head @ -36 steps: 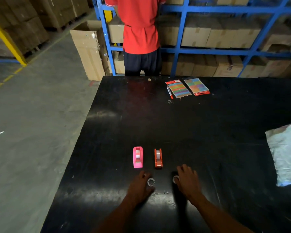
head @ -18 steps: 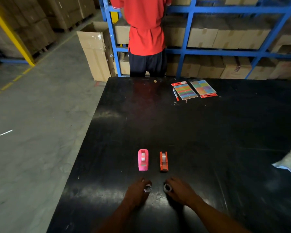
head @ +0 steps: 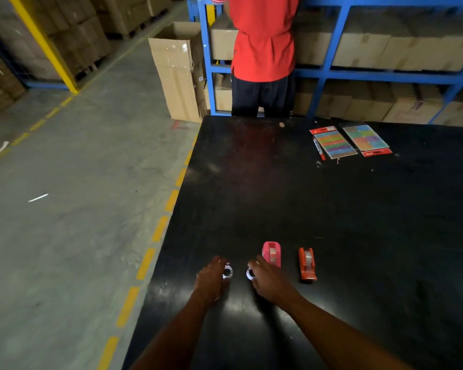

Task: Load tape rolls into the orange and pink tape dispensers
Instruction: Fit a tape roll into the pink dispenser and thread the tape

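- A pink tape dispenser (head: 271, 254) and an orange tape dispenser (head: 307, 268) stand side by side, apart, on a black table (head: 332, 209); each shows a pale roll seated in its cradle.
- The left hand (head: 211, 278) curls its fingers around a small white-cored tape roll (head: 227, 272); the right hand (head: 268, 279) pinches a second tape roll (head: 250, 274) just in front of the pink dispenser, its knuckles covering that dispenser's near end; whether either roll rests on the table cannot be told.
- The two rolls sit close together, open cores facing the camera.
- Both hands work near the table's left edge, beyond which lies bare concrete floor (head: 64, 209) with dashed yellow lines; wide open tabletop stretches to the right and toward the far side.
- Both dispensers run lengthwise away from the wearer; the orange one's near end shows a lighter strip.
- Far across the table lie two colourful card packs (head: 350, 140) and a red pen (head: 318, 148); a person in a red shirt (head: 262, 38) stands at blue shelving (head: 332, 70) filled with cardboard boxes.
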A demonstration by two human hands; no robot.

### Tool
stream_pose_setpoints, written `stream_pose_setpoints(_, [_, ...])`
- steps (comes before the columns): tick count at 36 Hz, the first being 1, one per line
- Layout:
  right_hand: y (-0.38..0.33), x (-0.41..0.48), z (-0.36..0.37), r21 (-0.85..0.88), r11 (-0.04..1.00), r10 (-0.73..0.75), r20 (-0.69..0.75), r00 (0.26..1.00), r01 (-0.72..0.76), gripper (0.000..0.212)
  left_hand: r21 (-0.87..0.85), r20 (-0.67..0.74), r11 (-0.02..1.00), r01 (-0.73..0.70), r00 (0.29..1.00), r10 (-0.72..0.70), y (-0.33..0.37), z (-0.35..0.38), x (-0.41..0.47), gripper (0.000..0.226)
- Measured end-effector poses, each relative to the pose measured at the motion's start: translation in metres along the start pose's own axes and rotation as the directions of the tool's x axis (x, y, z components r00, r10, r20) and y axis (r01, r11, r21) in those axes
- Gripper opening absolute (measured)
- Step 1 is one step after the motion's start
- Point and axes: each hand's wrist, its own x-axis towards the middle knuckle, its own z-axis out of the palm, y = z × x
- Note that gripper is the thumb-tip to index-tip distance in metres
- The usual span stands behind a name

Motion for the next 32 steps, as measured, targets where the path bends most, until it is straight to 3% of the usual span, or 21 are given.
stream_pose_setpoints(12, [-0.019,0.052,-0.003,0.017,0.976,0.219,-0.026,0.975,-0.219,0.04,-0.025,0.05,0.999,-0.022,0.998,0.023,0.001,-0.006,0.055,0.037])
stream_pose_setpoints(17, [-0.018,0.061,0.002,-0.011,0.974,0.227,0.018,0.974,-0.227,0.03,-0.032,0.069,0.999,-0.026,0.997,0.028,0.002,-0.004,0.065,0.037])
stream_pose_setpoints(24, [-0.021,0.068,0.006,-0.066,0.969,0.24,0.042,0.97,-0.237,0.043,-0.091,0.065,0.995,-0.045,0.997,0.051,-0.013,0.006,0.07,0.048])
stream_pose_setpoints(32, [-0.02,0.067,0.004,-0.082,0.973,0.219,0.02,0.976,-0.216,0.051,-0.071,0.033,0.997,-0.038,0.999,0.04,-0.012,0.011,0.069,0.044])
